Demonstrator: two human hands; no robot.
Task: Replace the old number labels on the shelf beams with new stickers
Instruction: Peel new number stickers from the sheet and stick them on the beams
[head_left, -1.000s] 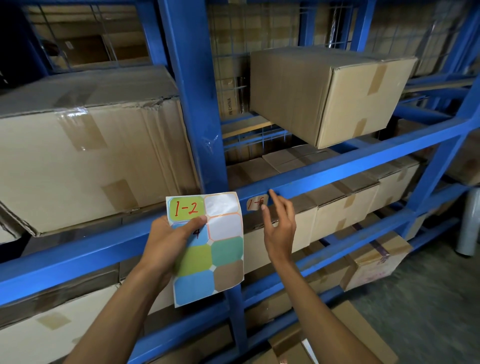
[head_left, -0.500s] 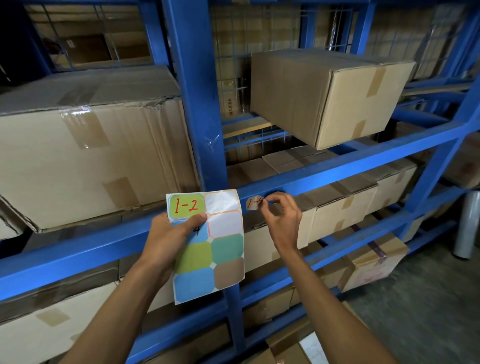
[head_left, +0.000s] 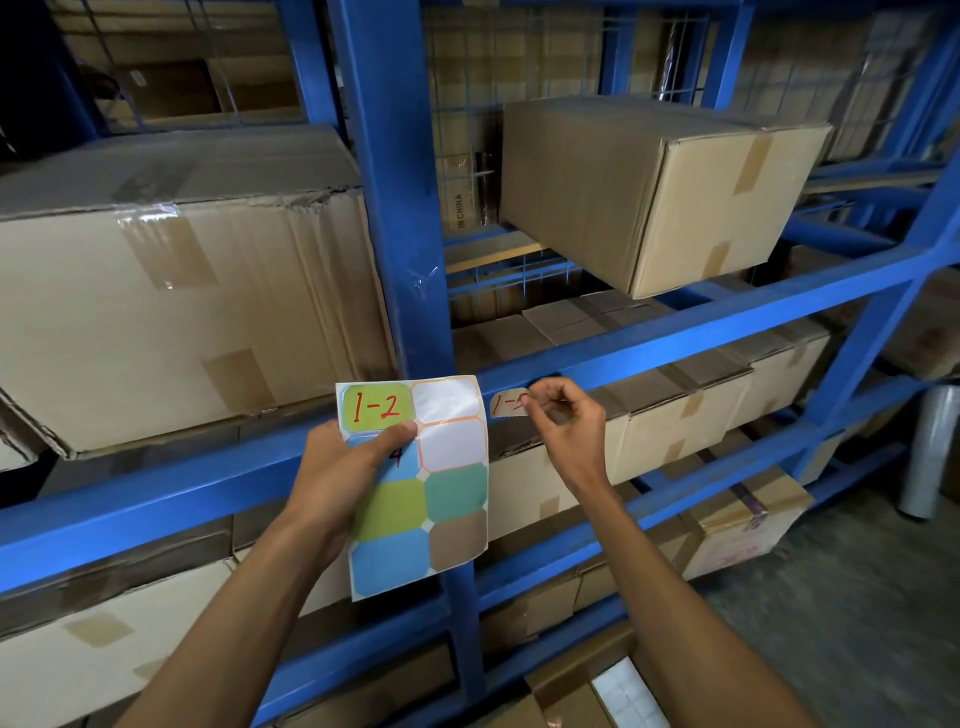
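My left hand (head_left: 345, 475) holds a sticker sheet (head_left: 415, 483) upright in front of the blue upright post, thumb pressed on its front. The sheet carries coloured stickers; the top-left green one (head_left: 375, 407) reads "1-2" in red, and two spaces at top right are bare backing. An old tan label (head_left: 506, 402) with red writing sits on the blue shelf beam (head_left: 675, 338) just right of the post. My right hand (head_left: 563, 423) pinches the label's right edge with curled fingers, covering the last digit.
Blue steel racking fills the view. A large taped carton (head_left: 171, 317) sits at left and a smaller carton (head_left: 660, 192) on the upper right shelf. More cartons lie on lower shelves. A film roll (head_left: 932, 452) stands on the floor at far right.
My right hand went from open fingers near the beam to pinching the old label's right edge. The label's right end now looks lifted and covered. The sticker sheet stays put.
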